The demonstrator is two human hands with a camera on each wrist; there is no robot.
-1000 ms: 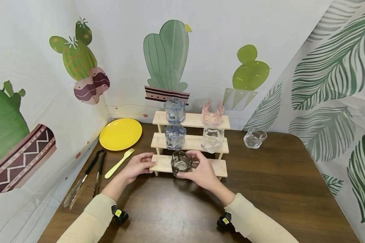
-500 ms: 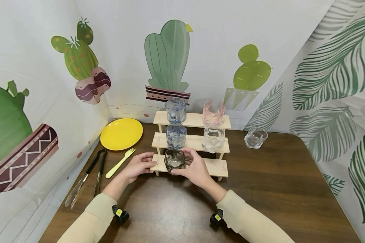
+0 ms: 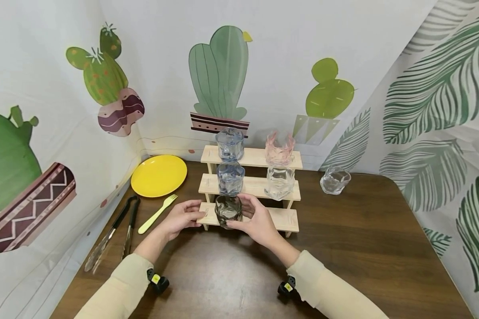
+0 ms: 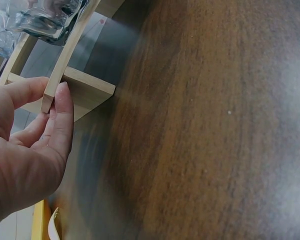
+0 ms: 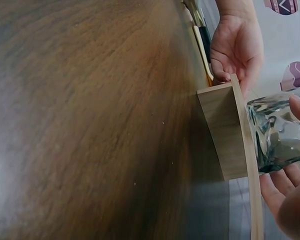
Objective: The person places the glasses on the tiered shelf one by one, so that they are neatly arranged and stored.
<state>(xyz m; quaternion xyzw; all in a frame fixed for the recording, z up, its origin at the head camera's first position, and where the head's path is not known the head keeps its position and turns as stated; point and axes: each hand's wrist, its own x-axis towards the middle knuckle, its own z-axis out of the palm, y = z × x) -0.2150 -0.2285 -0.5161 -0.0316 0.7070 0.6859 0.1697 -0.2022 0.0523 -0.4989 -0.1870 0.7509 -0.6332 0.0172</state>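
Observation:
A smoky grey glass (image 3: pixel 228 211) stands upright at the left part of the lowest tier of a three-step wooden display stand (image 3: pixel 281 219). My right hand (image 3: pixel 259 225) grips this glass from its right side, thumb in front and fingers behind. In the right wrist view, the glass (image 5: pixel 277 135) has its base right at the board. My left hand (image 3: pixel 182 217) pinches the left end of the lowest board; the left wrist view shows that board's edge (image 4: pixel 65 65) between thumb and fingers.
Two blue glasses (image 3: pixel 230 178) stand on the upper tiers' left, a pink glass (image 3: pixel 279 150) and a clear glass (image 3: pixel 280 182) on their right. Another clear glass (image 3: pixel 335 180) is on the table's right. Leftward lie a yellow plate (image 3: pixel 159 176), a fork (image 3: pixel 155 217) and tongs (image 3: pixel 119 223).
My right hand has moved the smoky grey glass leftward along the lowest tier, beneath the blue glasses; over the last half second it barely shifts. My left hand stays at the board's end.

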